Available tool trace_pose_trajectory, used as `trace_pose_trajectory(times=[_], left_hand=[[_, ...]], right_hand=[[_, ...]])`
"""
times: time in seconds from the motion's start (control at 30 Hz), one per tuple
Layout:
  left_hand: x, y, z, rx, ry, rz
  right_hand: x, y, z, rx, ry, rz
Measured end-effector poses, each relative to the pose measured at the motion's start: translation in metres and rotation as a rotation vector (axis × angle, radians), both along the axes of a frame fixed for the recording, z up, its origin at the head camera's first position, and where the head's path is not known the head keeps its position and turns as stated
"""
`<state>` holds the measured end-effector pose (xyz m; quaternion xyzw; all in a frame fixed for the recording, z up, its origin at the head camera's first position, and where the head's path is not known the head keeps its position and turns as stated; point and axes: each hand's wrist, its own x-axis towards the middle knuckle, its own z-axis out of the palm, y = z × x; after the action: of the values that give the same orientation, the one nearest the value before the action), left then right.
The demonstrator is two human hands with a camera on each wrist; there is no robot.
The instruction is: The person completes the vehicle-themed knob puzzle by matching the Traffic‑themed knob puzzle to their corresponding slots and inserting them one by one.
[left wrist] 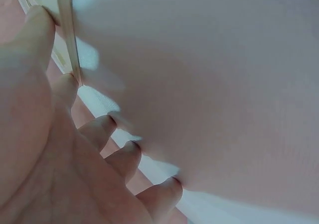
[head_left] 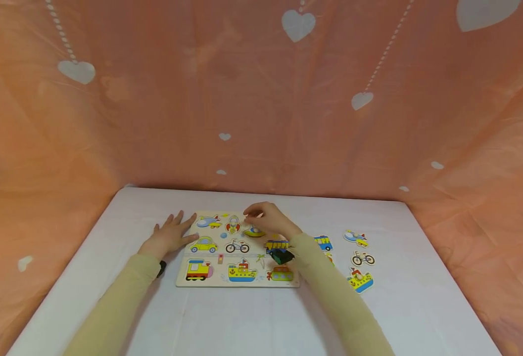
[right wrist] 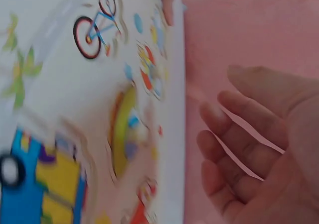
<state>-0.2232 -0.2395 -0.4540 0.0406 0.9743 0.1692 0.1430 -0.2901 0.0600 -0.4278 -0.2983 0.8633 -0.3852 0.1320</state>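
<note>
Pale yellow sleeves (head_left: 112,301) were stretched nearest the head camera, from seven and five o'clock, toward a wooden transport puzzle board (head_left: 218,278) set on a white-covered table (head_left: 239,321). At the board's ten o'clock, the left hand (head_left: 167,238) was spread with nothing gripped, its thumb laid at the edge. At one o'clock, the right hand (head_left: 267,217) was poised over the board, its loosely bent fingers shown free of any piece by the wrist view. Beneath it the knobbed flying-saucer piece (head_left: 254,232) was placed; whether it was fully seated could not be told. Beyond the board, toward three o'clock, a bus piece (head_left: 324,243), an airplane piece (head_left: 356,238), a bicycle piece (head_left: 362,258) and a ship piece (head_left: 360,282) were scattered. If left tilted, the saucer could be dislodged by a brushing fingertip; the board could be skewed by an uneven push from the left thumb; nearby loose pieces could be swept aside by the low right sleeve.
</note>
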Motion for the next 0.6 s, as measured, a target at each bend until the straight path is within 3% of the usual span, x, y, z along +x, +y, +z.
trace_pose_trajectory(times=[0.23, 0.6], left_hand=[[0.002, -0.003, 0.000, 0.006, 0.009, 0.002], [0.004, 0.000, 0.003, 0.023, -0.009, -0.006]], right_hand=[[0.000, 0.032, 0.010, -0.014, 0.029, -0.004], [0.012, 0.090, 0.018, -0.035, -0.017, -0.053]])
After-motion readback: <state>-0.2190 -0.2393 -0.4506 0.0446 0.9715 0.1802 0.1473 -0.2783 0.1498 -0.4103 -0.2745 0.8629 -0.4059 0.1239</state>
